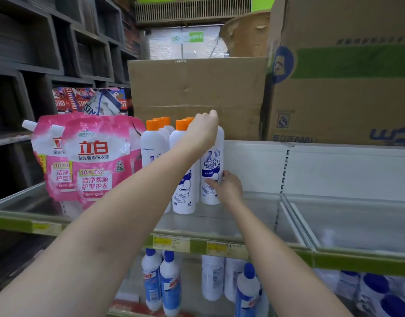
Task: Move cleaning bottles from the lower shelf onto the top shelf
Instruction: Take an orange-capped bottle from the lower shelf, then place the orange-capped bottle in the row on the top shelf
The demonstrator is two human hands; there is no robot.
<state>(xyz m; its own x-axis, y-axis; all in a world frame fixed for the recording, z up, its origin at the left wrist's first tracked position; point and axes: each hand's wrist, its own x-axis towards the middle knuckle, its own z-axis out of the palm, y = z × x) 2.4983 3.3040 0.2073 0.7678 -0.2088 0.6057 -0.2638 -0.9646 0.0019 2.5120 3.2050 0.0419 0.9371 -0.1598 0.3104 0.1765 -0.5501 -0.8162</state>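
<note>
On the top shelf stand several white cleaning bottles with orange caps. The rightmost white bottle stands upright there, and both hands are on it. My left hand is curled over its top, hiding the cap. My right hand holds its lower body from the right, thumb across the label. On the lower shelf beneath, white bottles with blue caps and plain white bottles stand in rows.
Pink detergent pouches fill the top shelf's left part. Cardboard boxes sit behind and a large box at the upper right. A clear divider separates the shelf bay on the right. Dark shelving lines the left wall.
</note>
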